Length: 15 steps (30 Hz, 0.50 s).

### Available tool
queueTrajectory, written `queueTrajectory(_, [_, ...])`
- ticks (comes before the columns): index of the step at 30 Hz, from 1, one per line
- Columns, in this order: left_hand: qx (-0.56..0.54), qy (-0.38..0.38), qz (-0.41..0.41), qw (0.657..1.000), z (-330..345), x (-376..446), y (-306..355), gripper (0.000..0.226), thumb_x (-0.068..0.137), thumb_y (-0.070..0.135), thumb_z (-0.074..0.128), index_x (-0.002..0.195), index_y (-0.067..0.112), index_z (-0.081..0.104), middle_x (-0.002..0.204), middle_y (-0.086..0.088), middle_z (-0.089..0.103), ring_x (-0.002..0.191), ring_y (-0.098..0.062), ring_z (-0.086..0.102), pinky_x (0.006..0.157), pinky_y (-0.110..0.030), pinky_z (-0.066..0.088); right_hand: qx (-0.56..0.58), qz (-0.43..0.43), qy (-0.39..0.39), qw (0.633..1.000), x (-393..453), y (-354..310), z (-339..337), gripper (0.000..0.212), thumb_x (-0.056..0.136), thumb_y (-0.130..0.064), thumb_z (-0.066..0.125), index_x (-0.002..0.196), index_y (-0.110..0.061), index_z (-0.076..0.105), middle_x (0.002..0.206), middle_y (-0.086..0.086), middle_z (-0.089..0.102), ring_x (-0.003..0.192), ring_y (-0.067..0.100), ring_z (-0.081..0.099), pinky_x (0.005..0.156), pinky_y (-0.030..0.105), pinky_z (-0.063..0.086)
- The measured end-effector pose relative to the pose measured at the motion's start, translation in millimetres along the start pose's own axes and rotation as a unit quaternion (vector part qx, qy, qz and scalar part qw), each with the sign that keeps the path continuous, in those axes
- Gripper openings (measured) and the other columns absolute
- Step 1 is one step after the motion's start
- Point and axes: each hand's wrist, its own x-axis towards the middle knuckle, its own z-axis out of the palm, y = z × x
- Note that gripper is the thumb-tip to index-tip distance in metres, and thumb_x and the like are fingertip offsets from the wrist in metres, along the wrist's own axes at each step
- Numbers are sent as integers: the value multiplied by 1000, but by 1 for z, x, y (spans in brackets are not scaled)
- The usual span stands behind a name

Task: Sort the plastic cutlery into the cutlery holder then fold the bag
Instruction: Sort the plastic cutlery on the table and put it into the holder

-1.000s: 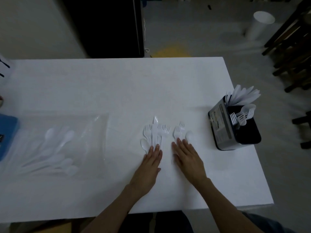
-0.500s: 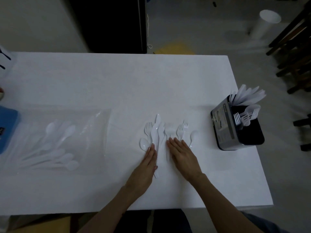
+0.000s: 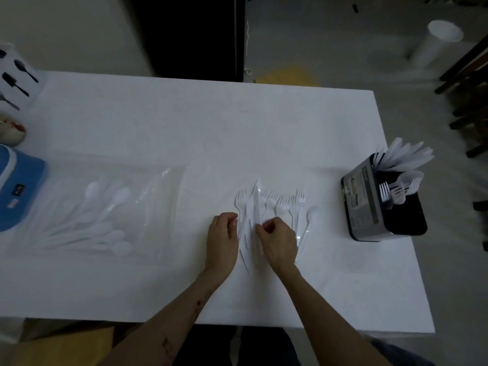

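Cutlery [image 3: 272,207], a loose pile of white forks, a knife and a spoon, is lying on the white counter [image 3: 184,122] between the bag and the holder. The clear bag [image 3: 158,207] is lying flat at the left, holding spoons. The black holder [image 3: 383,207] is standing near the right edge, carrying knives and forks. The left hand [image 3: 223,240] is curling at the pile's left side, and the right hand [image 3: 278,240] is curling over the handles; whether either is pinching a piece I cannot tell.
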Motion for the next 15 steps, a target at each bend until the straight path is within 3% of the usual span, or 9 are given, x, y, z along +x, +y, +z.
queueTrajectory(2, [-11, -18, -51, 999, 2, 9, 4, 24, 97, 28, 50, 109, 14, 65, 99, 2, 56, 99, -18, 56, 86, -27, 46, 0, -39, -1, 999, -3, 0, -8, 16, 92, -35, 62, 88, -20, 57, 81, -6, 66, 72, 11, 64, 67, 24, 53])
queueTrajectory(5, [-27, -103, -109, 988, 6, 21, 10, 42, 94, 53, 43, 97, 21, 69, 102, 0, 60, 107, -20, 51, 96, -37, 43, -34, -168, -55, 984, -12, 2, -14, 17, 93, -34, 63, 90, -20, 55, 80, -5, 66, 69, 10, 63, 66, 22, 55])
queueTrajectory(7, [-77, -113, -142, 980, 5, 23, 15, 41, 97, 49, 38, 90, 21, 68, 104, -2, 61, 108, -19, 51, 94, -37, 43, -8, -204, -84, 975, -17, 1, -13, 19, 91, -36, 65, 90, -18, 58, 80, -7, 65, 68, 8, 61, 66, 21, 54])
queueTrajectory(11, [-219, -18, -242, 945, -9, 21, 14, 41, 102, 43, 26, 87, 12, 50, 79, -4, 58, 75, -19, 59, 71, -32, 45, 19, -81, -45, 996, -13, -4, 0, 27, 89, -50, 62, 87, -22, 61, 78, -10, 63, 68, 5, 61, 68, 20, 52])
queueTrajectory(13, [-234, -10, -260, 937, -14, 19, 6, 39, 102, 43, 24, 88, 13, 45, 71, -5, 50, 59, -17, 50, 58, -29, 44, -49, -44, -43, 997, -10, -8, 9, 32, 87, -56, 61, 84, -24, 59, 75, -10, 62, 65, 5, 59, 65, 21, 50])
queueTrajectory(15, [-234, -16, -274, 933, -18, 17, -3, 37, 101, 44, 25, 89, 15, 45, 69, -3, 44, 55, -14, 42, 52, -26, 39, -71, -16, -50, 996, -10, -13, 17, 31, 86, -55, 62, 85, -24, 61, 75, -10, 62, 65, 6, 59, 63, 20, 47])
